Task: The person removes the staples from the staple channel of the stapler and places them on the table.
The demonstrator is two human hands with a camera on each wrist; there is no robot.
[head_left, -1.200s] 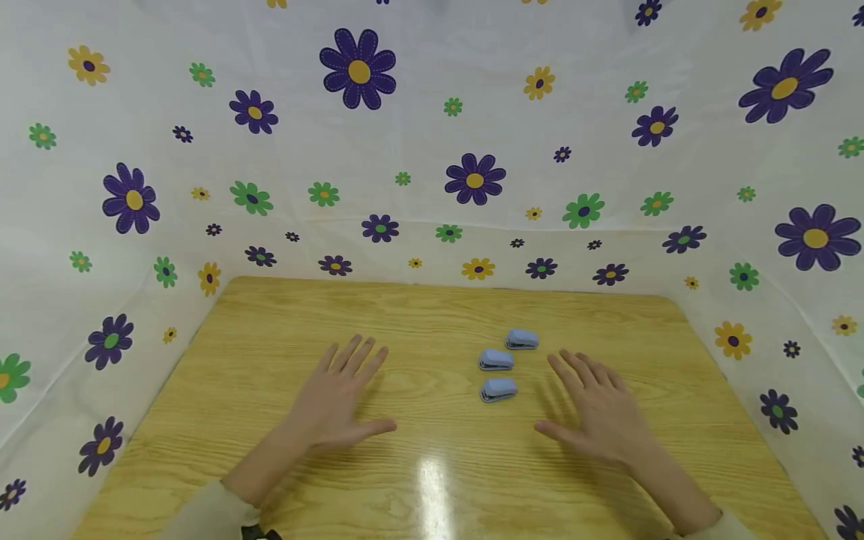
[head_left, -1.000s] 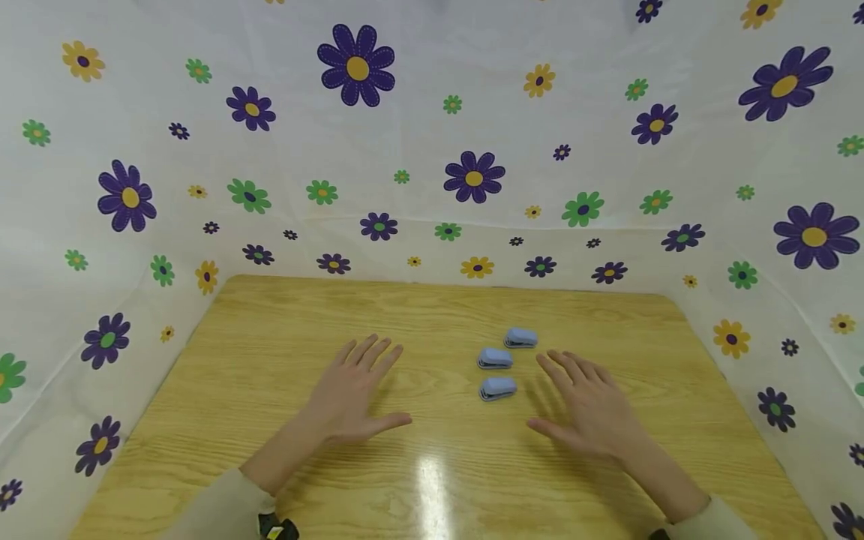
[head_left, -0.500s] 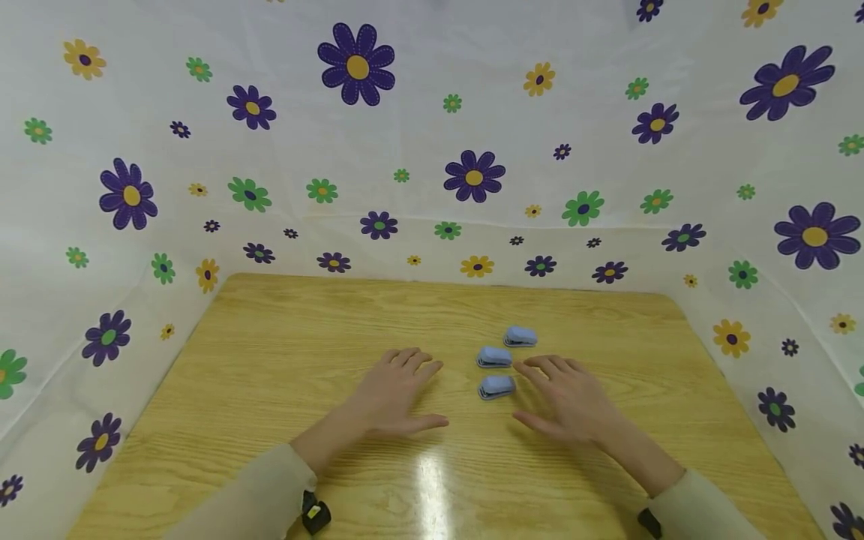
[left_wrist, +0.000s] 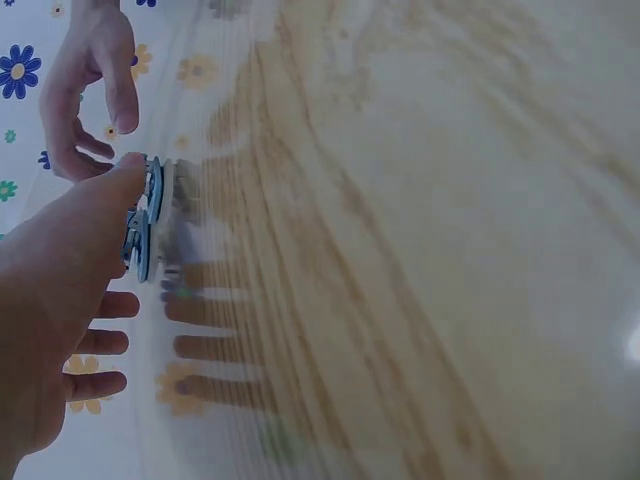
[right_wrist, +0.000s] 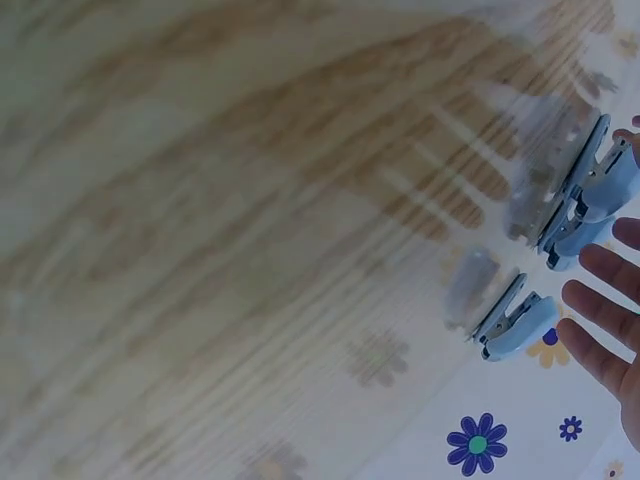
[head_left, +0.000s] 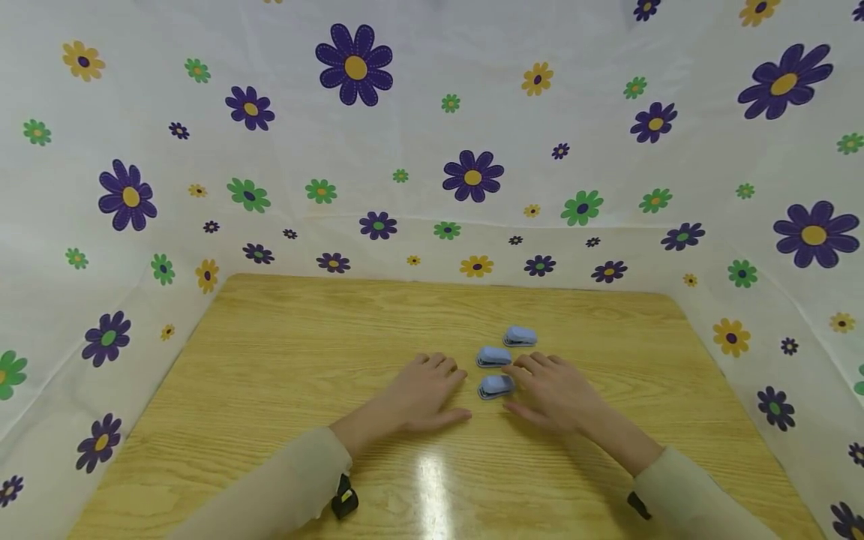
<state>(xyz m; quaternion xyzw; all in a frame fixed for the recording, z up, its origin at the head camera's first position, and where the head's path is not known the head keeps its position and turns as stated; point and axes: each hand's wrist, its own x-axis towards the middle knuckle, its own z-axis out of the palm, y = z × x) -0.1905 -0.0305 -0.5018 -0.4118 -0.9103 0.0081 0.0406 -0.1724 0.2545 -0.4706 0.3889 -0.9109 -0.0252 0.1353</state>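
Note:
Three small light-blue staplers lie on the wooden table: the near stapler (head_left: pixel 496 387), the middle stapler (head_left: pixel 493 356) and the far stapler (head_left: pixel 520 335). My left hand (head_left: pixel 425 394) is left of the near stapler, fingers extended and thumb apart, a small gap between. On the other side my right hand (head_left: pixel 556 394) has its fingertips right at the near stapler's right end, close to the middle one. Its fingers are spread and loosely bent, gripping nothing. In the right wrist view the far stapler (right_wrist: pixel 520 330) stands apart from the other two, beside the right fingers (right_wrist: pixel 597 355).
The wood-grain table (head_left: pixel 304 330) reflects light near its front. A white flowered cloth (head_left: pixel 405 135) rises behind it and along both sides. A small black device (head_left: pixel 345 501) hangs at the left sleeve.
My left hand has moved right and my right hand has moved left, both closing in on the near stapler. The staplers have stayed in place.

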